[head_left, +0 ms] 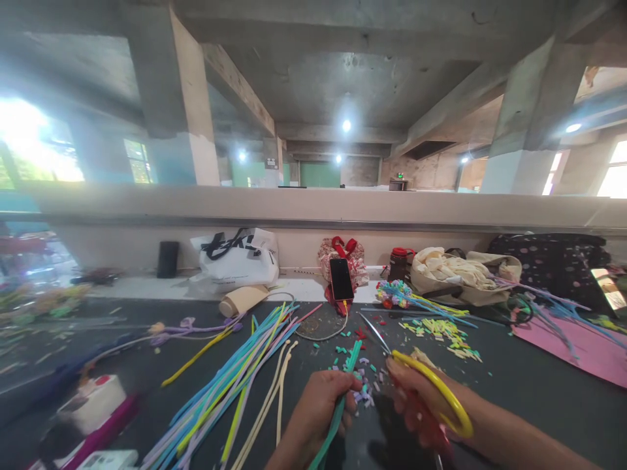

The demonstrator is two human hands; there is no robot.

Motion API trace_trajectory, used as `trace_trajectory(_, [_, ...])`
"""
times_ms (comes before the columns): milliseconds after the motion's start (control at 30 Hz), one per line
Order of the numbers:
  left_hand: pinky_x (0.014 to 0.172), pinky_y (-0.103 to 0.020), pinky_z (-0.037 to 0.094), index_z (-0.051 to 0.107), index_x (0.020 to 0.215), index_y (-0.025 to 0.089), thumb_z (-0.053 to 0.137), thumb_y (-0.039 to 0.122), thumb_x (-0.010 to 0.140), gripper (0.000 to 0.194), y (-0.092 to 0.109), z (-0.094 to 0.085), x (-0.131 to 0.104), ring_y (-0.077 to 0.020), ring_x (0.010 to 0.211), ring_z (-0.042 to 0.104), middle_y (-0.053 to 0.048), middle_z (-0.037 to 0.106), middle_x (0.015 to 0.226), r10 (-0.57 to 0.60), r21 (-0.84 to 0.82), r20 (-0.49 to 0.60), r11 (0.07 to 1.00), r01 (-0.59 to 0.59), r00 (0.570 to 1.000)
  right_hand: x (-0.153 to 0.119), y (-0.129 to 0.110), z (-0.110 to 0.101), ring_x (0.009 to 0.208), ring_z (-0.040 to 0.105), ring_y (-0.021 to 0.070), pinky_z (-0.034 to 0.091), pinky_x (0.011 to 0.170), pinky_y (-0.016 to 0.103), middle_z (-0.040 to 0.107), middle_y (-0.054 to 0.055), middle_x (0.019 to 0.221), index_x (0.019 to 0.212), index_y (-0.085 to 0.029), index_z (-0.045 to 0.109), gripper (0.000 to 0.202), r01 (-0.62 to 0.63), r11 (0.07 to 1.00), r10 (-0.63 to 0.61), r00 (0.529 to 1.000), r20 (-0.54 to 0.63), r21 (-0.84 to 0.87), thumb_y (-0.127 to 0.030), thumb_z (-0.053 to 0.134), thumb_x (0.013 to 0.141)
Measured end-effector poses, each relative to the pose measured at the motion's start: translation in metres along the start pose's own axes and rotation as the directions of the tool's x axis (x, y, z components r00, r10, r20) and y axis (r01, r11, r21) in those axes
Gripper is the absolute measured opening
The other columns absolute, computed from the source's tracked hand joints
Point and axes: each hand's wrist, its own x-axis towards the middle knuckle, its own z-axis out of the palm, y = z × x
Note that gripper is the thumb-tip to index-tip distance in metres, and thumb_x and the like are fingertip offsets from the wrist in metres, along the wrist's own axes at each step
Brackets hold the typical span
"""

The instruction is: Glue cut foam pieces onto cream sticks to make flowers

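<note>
Hands (322, 399) over dk tbl (499, 362) — yel bits (445, 334) | concrete ceil. (313, 81) — lamps (347, 125) lit

I see the left hand (322, 396) closed, thumb over curled fingers. The right hand (410, 388) grips, its forearm (509, 421) slanting inward.

Stems (230, 382) and clippings (363, 395) lie across a worktable (536, 385) before a partition (343, 206).

The stems spread left of the left hand (323, 405), clippings between it and the right hand (414, 401) and beyond. Along the partition, left to right: carrier bag (245, 261), phone (341, 279) before a pouch (360, 261), bottle (398, 266), cloth (450, 269).
</note>
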Motion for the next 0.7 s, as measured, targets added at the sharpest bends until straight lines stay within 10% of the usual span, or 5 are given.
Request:
trace_trajectory(133, [0.030,-0.017,0.023,0.059,0.064,0.013,0.051,0.035,0.062,0.023,-0.001,0.001,0.000,-0.0056,0.026,0.038,0.006,0.047,0.037,0.023,0.053,-0.039,0.998,-0.021,0.999,-0.018,0.008,0.003,0.032,0.051,0.0081,0.037,0.028,0.015,0.057,-0.001,0.049,0.077,-0.018,0.048,0.044,-0.105,0.993,0.104,0.994,-0.024,-0.056,-0.061,0.042,0.074])
trace_trajectory(700, [0.029,-0.018,0.025,0.057,0.059,0.014,0.052,0.043,0.059,0.030,-0.008,0.005,0.002,-0.0076,0.025,0.038,0.004,0.047,0.037,0.096,0.168,0.051,0.980,-0.103,0.994,-0.017,0.015,0.004,0.035,0.042,0.0051,0.029,0.033,0.014,0.051,-0.005,0.048,0.077,-0.017,0.049,0.045,0.213,0.937,-0.186,0.975,0.120,-0.277,-0.061,0.043,0.073])
